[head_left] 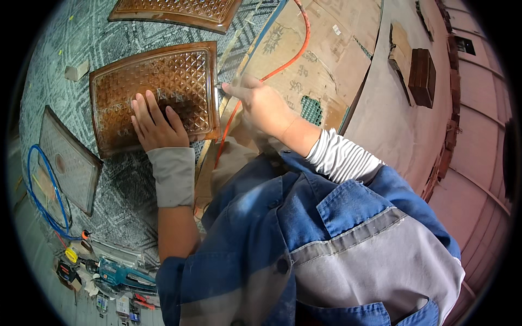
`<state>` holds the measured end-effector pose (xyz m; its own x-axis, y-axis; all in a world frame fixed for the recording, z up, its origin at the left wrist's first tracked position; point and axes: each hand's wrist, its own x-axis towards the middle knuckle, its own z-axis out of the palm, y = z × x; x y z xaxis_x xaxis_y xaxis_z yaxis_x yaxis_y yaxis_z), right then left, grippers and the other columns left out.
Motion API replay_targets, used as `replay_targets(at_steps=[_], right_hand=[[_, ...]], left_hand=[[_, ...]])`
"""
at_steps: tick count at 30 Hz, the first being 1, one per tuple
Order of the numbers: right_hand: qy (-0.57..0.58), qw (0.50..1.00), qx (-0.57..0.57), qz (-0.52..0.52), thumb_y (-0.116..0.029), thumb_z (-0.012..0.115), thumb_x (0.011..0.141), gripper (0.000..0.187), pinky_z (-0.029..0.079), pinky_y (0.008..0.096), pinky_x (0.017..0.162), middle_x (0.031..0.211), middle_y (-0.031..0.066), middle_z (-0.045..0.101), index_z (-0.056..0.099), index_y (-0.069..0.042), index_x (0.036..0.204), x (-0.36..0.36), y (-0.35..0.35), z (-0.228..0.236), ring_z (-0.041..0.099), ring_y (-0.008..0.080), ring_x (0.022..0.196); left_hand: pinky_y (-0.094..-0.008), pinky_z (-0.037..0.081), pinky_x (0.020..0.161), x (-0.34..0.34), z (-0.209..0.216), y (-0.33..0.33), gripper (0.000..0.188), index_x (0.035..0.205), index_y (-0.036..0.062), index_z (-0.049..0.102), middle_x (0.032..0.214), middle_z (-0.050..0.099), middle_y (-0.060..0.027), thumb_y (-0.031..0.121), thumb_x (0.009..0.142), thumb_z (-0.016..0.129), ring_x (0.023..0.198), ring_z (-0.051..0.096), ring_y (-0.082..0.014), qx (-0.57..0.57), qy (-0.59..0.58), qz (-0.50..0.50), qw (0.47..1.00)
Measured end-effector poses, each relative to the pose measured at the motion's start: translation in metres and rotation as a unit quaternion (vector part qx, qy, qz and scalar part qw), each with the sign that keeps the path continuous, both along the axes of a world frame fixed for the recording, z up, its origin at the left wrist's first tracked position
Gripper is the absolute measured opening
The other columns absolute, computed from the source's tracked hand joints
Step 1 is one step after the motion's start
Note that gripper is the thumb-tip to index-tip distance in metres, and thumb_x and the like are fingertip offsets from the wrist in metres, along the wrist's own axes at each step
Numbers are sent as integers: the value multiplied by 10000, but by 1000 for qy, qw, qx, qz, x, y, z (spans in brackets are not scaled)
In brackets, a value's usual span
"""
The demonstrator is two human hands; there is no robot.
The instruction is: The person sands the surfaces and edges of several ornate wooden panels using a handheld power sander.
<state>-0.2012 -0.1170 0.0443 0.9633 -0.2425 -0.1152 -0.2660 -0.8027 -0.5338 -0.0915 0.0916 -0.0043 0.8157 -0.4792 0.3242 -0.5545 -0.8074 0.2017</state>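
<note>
A brown, glossy panel (187, 60) with a raised diamond pattern and a smooth border lies on a patterned grey cloth. My left hand (155, 119) rests flat on its lower middle, fingers stretched and slightly apart. At the panel's right edge is my right hand (261, 106), its fingers curled in and somewhat blurred. A small pale or metallic piece shows at its fingertip, against the edge; what it is I cannot make out. An orange-red hose (293, 57) runs past the right hand and down alongside the panel.
A similar brown panel (179, 13) lies beyond, and a greyish panel (70, 157) at left beside a coiled blue hose (37, 190). A teal power tool (122, 274) sits among clutter at lower left. Flattened cardboard (331, 54) covers the right, with a dark red-brown block (422, 79) farther off.
</note>
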Motion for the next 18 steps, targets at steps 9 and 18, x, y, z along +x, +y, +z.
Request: replay_targets(at_steps=[9, 18], right_hand=[[29, 1000, 11, 3, -34, 618, 831, 476, 554, 449, 771, 1037, 155, 618, 676, -151, 1289, -10, 9, -1, 660, 363, 866], [33, 999, -4, 24, -20, 616, 816, 506, 539, 471, 768, 1011, 128, 607, 678, -161, 1298, -12, 8, 6, 664, 338, 876]], left_hand=[[-489, 315, 1189, 0, 2, 0, 516, 1509, 57, 417, 1532, 425, -168, 274, 1044, 468, 1446, 384, -343, 1, 1, -4, 1000], [-489, 317, 1189, -1, 3, 1, 521, 1515, 60, 407, 1539, 417, -161, 261, 1039, 479, 1447, 383, -338, -2, 6, -4, 1000]])
